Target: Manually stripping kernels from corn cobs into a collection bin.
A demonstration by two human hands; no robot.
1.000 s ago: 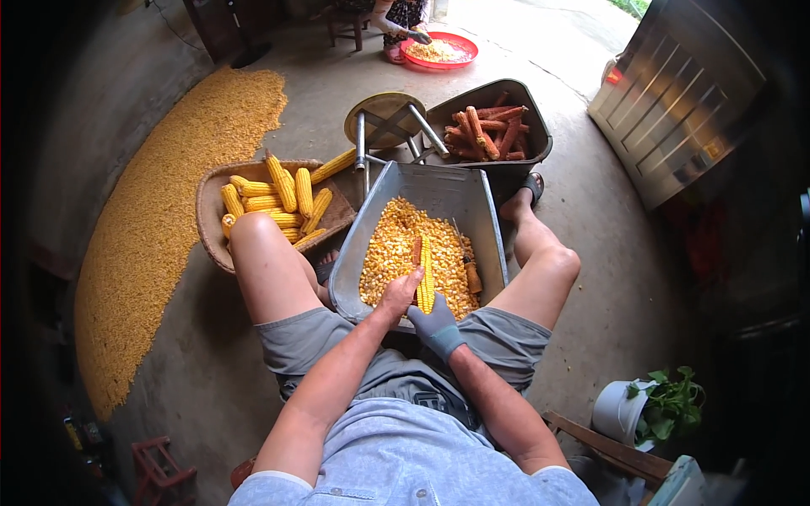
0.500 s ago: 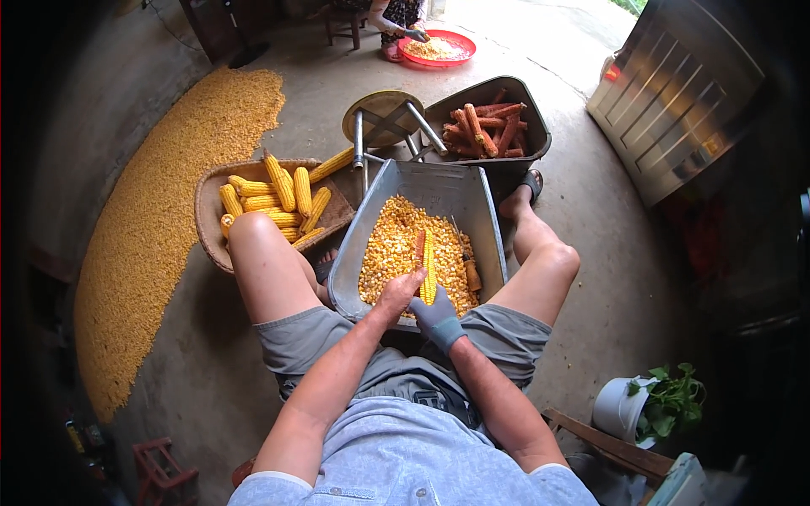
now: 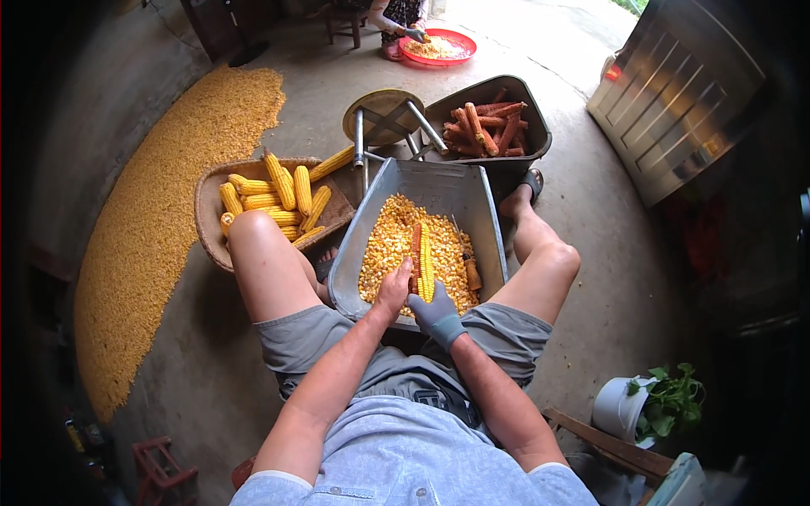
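Note:
A partly shelled corn cob (image 3: pixel 425 260) points away from me over the grey metal tub (image 3: pixel 485 219); bare reddish core shows on its left side, yellow kernels on its right. My gloved right hand (image 3: pixel 436 313) is closed round its near end. My bare left hand (image 3: pixel 393 288) is pressed against the cob's left side, fingers partly hidden. Loose kernels (image 3: pixel 384 244) cover the tub's bottom. A wooden-handled tool (image 3: pixel 472 274) lies on them at the tub's right side.
On the left stands a woven basket (image 3: pixel 207 202) of whole yellow cobs. Behind the tub are a tipped stool (image 3: pixel 380 114) and a dark bin (image 3: pixel 542 126) of red bare cobs. Kernels (image 3: pixel 160 194) spread over the left floor. Another person (image 3: pixel 396 17) works at a red basin (image 3: pixel 468 46).
The cob has turned slightly more upright in my grip. My left hand has shifted a little to the left, its fingers now lying lengthwise along the cob.

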